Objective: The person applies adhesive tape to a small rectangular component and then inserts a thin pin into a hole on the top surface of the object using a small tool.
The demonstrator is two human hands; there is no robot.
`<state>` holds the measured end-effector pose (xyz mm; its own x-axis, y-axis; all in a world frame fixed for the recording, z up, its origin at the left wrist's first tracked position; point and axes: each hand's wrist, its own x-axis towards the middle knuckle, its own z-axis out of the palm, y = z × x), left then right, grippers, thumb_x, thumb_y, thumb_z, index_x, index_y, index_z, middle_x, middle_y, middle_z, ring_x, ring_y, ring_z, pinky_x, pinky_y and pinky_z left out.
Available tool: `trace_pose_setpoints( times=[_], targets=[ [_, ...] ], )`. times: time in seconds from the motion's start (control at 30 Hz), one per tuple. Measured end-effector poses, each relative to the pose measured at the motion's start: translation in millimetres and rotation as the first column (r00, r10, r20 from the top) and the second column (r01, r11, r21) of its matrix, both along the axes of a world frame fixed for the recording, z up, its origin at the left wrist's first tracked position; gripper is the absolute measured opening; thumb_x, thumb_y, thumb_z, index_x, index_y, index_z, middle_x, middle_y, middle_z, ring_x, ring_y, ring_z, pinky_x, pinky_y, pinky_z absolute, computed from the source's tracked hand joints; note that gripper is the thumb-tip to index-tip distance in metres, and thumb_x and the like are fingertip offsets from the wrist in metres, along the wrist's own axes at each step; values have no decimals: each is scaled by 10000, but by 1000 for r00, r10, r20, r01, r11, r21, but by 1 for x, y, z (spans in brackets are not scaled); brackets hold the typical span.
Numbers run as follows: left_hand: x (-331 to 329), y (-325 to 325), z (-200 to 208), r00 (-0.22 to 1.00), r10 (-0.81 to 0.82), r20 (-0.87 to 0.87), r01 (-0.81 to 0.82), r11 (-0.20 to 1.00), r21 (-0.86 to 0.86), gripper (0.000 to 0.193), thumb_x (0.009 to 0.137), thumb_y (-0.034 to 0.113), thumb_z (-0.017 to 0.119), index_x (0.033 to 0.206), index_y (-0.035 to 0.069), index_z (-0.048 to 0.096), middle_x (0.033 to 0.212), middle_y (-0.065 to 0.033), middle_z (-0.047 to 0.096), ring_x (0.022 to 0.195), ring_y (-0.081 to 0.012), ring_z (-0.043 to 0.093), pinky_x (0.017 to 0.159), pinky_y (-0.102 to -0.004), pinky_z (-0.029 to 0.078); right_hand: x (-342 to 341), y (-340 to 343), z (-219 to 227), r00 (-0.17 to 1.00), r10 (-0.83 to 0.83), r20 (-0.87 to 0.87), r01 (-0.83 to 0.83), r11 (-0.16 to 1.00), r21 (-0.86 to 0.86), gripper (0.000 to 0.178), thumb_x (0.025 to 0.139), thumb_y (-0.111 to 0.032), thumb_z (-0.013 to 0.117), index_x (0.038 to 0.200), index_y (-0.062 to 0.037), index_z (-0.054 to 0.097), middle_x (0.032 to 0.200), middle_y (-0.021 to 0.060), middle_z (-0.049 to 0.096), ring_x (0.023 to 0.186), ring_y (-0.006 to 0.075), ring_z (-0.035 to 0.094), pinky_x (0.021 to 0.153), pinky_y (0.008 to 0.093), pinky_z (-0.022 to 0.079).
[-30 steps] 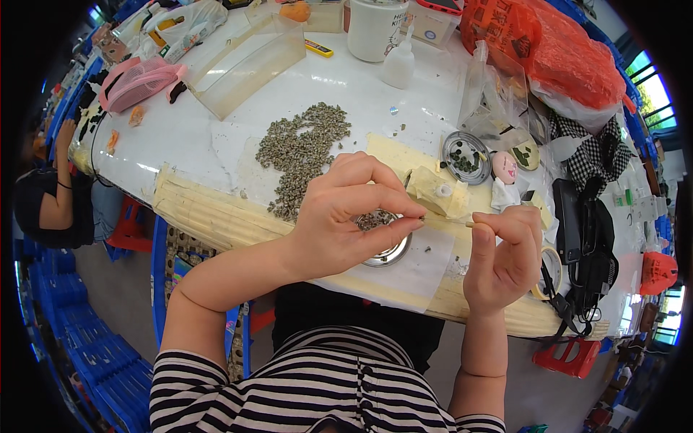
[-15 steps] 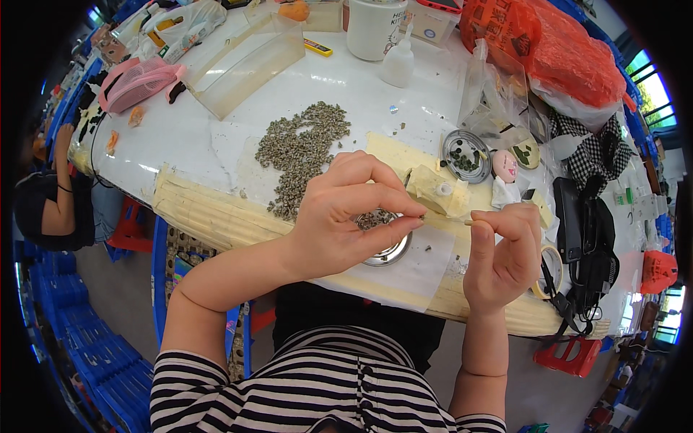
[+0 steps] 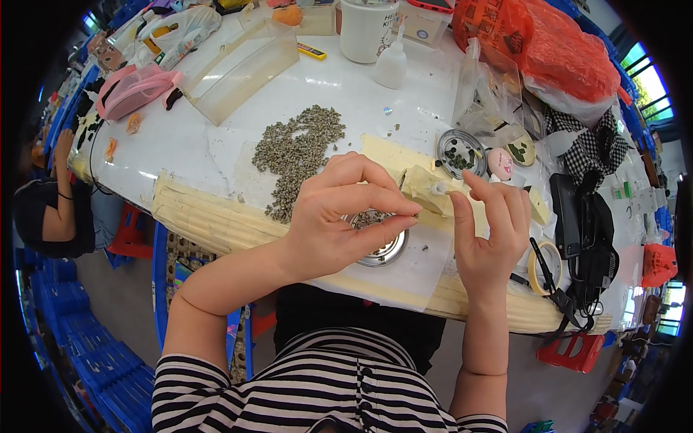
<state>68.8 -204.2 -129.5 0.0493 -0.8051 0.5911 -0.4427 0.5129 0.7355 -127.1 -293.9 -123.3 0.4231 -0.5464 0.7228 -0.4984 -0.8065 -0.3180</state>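
My left hand (image 3: 346, 216) is pinched, thumb against forefinger, on a small dark metallic piece (image 3: 416, 215); the piece is too tiny to make out fully. Below that hand sits a round metal dish (image 3: 392, 255) with similar bits, partly covered by my fingers. My right hand (image 3: 494, 234) is raised to the right with thumb and forefinger apart, and nothing shows between them. Just beyond its thumb stands a yellow taped block (image 3: 422, 184) with a small white cap (image 3: 438, 187). A heap of small grey-brown metallic pieces (image 3: 296, 155) lies beyond my left hand.
Another metal dish (image 3: 451, 166) holds dark green bits. On the right are a tape roll (image 3: 543, 268), a black phone (image 3: 567, 209) and red plastic bags (image 3: 570, 65). Farther back stand a white squeeze bottle (image 3: 390, 66), a white mug (image 3: 361, 32) and a clear tray (image 3: 238, 76).
My right hand has parted its thumb and forefinger, which held a thin pale stick, and moved slightly farther away, toward the yellow block. The left hand keeps its pinch almost in place.
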Motion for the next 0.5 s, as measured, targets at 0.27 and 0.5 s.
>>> trace_pose_setpoints(
  times=[0.27, 0.5],
  targets=[
    [0, -1, -2, 998, -61, -17, 60, 998, -31, 247, 735, 13, 817, 964, 94, 772, 912, -31, 636, 811, -146, 583, 671, -256, 461, 4, 19, 3, 855, 362, 372, -515, 677, 525, 75, 832, -62, 744, 895, -26, 728, 787, 54, 647, 664, 138, 541, 580, 243, 421],
    [-1, -3, -3, 992, 42, 119, -27, 992, -125, 249, 706, 32, 828, 938, 104, 772, 889, -12, 650, 792, -163, 567, 688, -283, 433, 3, 21, -1, 888, 322, 328, -445, 780, 440, 132, 760, -23, 794, 876, -37, 731, 743, 38, 642, 632, 137, 537, 557, 249, 410]
  ],
)
